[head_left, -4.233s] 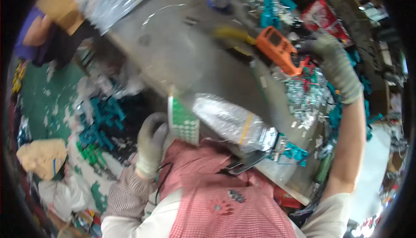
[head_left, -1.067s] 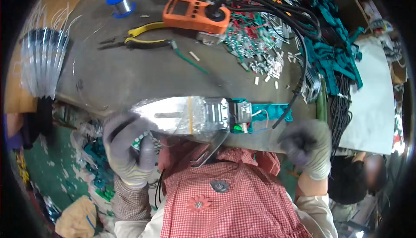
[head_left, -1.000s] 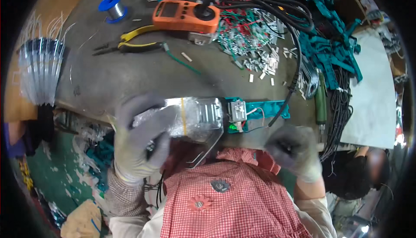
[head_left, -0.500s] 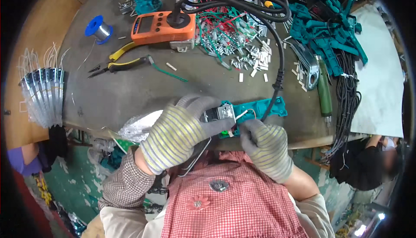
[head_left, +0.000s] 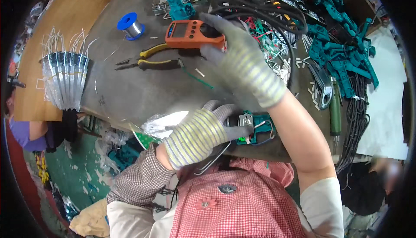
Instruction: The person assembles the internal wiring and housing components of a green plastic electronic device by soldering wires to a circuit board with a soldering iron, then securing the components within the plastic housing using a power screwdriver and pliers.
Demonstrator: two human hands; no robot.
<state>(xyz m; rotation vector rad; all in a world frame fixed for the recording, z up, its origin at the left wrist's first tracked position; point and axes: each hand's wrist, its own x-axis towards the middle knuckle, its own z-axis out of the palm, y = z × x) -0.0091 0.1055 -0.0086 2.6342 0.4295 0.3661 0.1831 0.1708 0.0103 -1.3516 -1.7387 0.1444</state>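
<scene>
Since half a second ago the right hand [head_left: 251, 64] has left the teal housing [head_left: 262, 136] at the table edge and swung up to the orange multimeter [head_left: 184, 35], while the left hand [head_left: 197, 136] stays low on the work. On a clock face centred on that housing, with 12 at the top, the right hand is at 12 o'clock, blurred, its thumb and fingers wide apart about the meter's right end; I cannot tell whether they touch it. The left hand is at 9 o'clock, closed over the wrapped silver piece [head_left: 171, 121], fingers on the far side and thumb on the near side, its thumb tip at the small metal block [head_left: 246, 120] in the housing. A thin wire loops at the housing's 3 o'clock end. The meter lies at 11 o'clock, with the yellow-handled pliers [head_left: 160, 64] just beside it at 10 and the blue solder spool [head_left: 131, 26] farther out the same way. A fan of bagged silver strips [head_left: 65, 80] sits between 9 and 10. More teal housings [head_left: 342, 58] are heaped toward 2, the green screwdriver [head_left: 335, 108] stands between 2 and 3, and bundled black cables [head_left: 356, 116] hang near 3.
</scene>
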